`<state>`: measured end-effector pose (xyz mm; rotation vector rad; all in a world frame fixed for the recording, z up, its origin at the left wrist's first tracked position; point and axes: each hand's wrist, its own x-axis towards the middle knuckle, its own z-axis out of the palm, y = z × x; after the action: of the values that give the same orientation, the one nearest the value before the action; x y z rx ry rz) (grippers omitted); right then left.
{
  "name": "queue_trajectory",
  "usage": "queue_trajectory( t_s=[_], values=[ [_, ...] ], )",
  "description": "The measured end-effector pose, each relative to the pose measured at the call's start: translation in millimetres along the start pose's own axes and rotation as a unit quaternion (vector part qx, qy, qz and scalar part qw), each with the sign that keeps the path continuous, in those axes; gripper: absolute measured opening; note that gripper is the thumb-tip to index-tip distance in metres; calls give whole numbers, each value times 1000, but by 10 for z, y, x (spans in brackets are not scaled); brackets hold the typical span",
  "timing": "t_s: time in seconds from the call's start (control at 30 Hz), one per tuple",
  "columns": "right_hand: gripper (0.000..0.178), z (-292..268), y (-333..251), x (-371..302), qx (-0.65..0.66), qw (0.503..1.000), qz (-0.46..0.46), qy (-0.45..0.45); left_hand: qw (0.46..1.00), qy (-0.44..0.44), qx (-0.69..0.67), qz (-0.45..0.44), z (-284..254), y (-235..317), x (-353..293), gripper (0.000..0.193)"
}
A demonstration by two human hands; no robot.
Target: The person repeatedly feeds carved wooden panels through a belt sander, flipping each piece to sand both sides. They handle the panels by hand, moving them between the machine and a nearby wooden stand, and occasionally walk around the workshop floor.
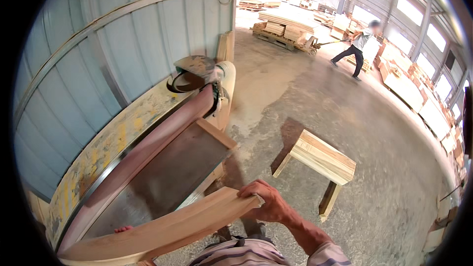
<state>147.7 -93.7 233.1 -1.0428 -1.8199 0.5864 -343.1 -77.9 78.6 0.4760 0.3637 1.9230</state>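
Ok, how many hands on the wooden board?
2: right hand on the right end of the wooden board; left hand farther left, mostly hidden by it, partly showing past its far edge.

A belt sander (148, 151) stands left, beside the wall (74, 59), with a wooden strip (217, 134) at its far end; nearer lies the plank (162, 225), left hand (123, 229) toward its left part, right hand (263, 199) at its right end; a bench (322, 155) stands rightward on the floor (379, 167); beyond, stacked boards (286, 27) sit left of a person (363, 42).
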Motion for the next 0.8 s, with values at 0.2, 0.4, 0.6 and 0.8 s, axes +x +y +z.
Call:
queue_trajectory(
  t_s=[0.2, 0.4, 0.6, 0.8],
  values=[
    [46, -408, 467, -761, 138, 963, 125, 196, 999, 25, 9, -26, 1391, -576, -109, 28],
    [40, -789, 800, -1522, 378, 840, 205, 332, 901, -59, 390, 179, 2053, -1221, -203, 69],
    [35, -995, 894, -2034, 396, 736, 262, 482, 961, -40, 189, -201, 2719, -1852, -627, 70],
    [26, -1092, 1017, -2691, 374, 670, 264, 584, 911, -107, 155, -366, 2463, -2377, -836, 68]
  ],
)
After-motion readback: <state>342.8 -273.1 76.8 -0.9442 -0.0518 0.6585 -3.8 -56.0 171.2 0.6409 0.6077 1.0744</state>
